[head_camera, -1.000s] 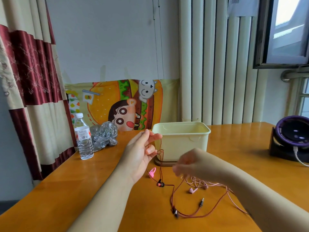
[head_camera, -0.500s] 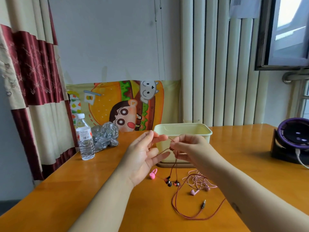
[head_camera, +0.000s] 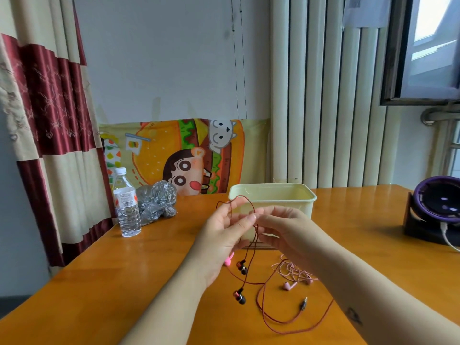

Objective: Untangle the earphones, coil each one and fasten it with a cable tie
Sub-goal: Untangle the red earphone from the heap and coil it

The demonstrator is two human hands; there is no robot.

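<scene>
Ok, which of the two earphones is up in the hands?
The dark red earphones: their cable loops over the left hand and is pinched by the right hand. The pink earphones lie heaped on the table.

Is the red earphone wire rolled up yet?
Not yet: the red earphone wire loops over the left hand, the rest trailing loose on the table.

Red earphones (head_camera: 240, 296): cable looped over left hand (head_camera: 224, 235) fingers, pinched by right hand (head_camera: 281, 227); buds hang below. Pink earphones (head_camera: 293, 272) heaped mid-tabletop (head_camera: 124, 282), before cream tub (head_camera: 286, 202).
</scene>
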